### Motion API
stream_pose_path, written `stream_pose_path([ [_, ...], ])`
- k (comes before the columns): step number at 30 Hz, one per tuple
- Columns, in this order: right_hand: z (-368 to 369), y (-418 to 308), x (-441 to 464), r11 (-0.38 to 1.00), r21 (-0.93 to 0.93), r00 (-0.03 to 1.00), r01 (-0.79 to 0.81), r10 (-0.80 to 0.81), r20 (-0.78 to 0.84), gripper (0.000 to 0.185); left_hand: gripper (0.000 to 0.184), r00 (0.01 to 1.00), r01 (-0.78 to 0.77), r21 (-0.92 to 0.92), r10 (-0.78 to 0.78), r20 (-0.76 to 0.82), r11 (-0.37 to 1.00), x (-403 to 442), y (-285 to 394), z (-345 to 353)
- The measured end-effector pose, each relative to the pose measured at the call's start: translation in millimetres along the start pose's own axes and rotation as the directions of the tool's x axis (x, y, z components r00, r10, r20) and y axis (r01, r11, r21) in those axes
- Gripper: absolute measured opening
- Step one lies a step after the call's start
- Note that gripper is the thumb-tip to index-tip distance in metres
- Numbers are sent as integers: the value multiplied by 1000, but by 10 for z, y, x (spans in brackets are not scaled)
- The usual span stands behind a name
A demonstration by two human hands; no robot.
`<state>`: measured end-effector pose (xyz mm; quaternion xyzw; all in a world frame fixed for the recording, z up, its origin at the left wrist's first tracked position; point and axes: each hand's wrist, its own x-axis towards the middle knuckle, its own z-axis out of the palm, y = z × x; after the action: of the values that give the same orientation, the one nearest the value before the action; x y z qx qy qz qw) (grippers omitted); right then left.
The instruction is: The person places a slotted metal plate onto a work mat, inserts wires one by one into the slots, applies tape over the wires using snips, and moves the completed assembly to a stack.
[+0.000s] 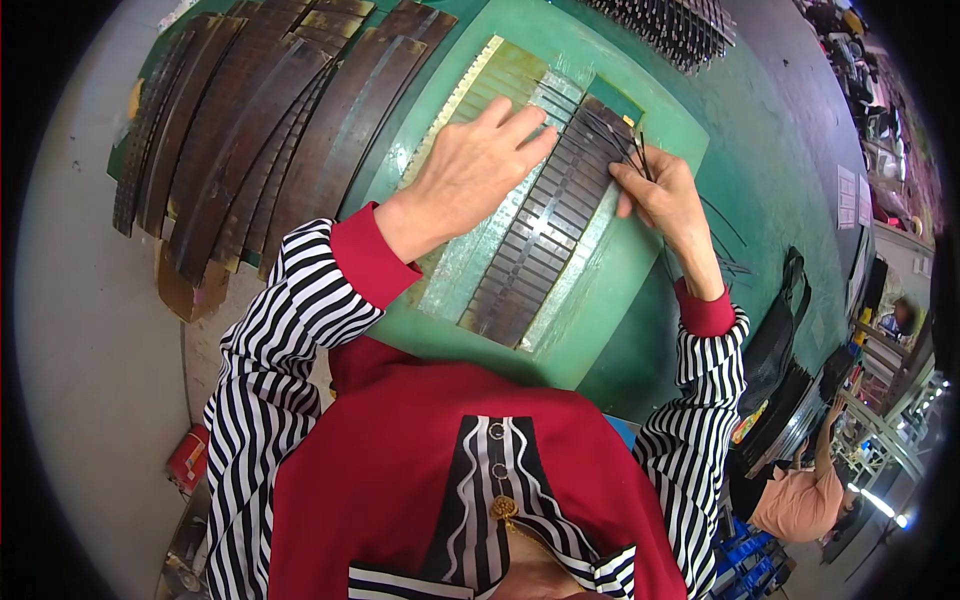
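Note:
A dark slotted board (540,225) lies slanted on a green work board, with rows of thin black strips across it. My right hand (665,195) is closed on several thin black strips (642,150) at the board's upper right edge, thumb and fingers pressed together. Over a pale, clear-looking band (480,235) left of the slotted board is my left hand (478,165), its fingers bent and apart. Its fingertips are close to the ends of other black strips (557,95); whether they touch these is unclear. A yellowish toothed-edge plate (480,80) lies partly beneath that hand.
Several curved dark slotted plates (300,130) are stacked at the left. A bundle of black rods (670,30) lies at the far edge of the green table (770,170). Loose black strips (730,240) and a black bag (785,315) are at the right. Another person (800,500) is beyond.

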<state>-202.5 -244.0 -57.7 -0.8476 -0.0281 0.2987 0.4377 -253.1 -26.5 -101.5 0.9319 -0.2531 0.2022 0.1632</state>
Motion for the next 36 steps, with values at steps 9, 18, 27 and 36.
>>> stream_pose_path([
  [9, -80, 173, -338, 571, -775, 794, 272, -588, -154, 8, 25, 995, 58, -80, -64, -79, 995, -8, 34, 17],
  [18, 213, 33, -610, 801, -417, 876, 429, -482, -24, 12, 28, 814, 496, -860, -277, 510, -124, -66, 184, -379],
  [27, 184, -124, -328, 974, 79, 967, 210, -219, 129, 18, 27, 635, 619, -735, -374, 676, -277, -68, 104, -356],
  [36, 88, -44, -33, 991, 48, 989, 124, -128, 80, 15, 12, 808, 533, -655, -551, 207, 535, -120, -105, -242],
])
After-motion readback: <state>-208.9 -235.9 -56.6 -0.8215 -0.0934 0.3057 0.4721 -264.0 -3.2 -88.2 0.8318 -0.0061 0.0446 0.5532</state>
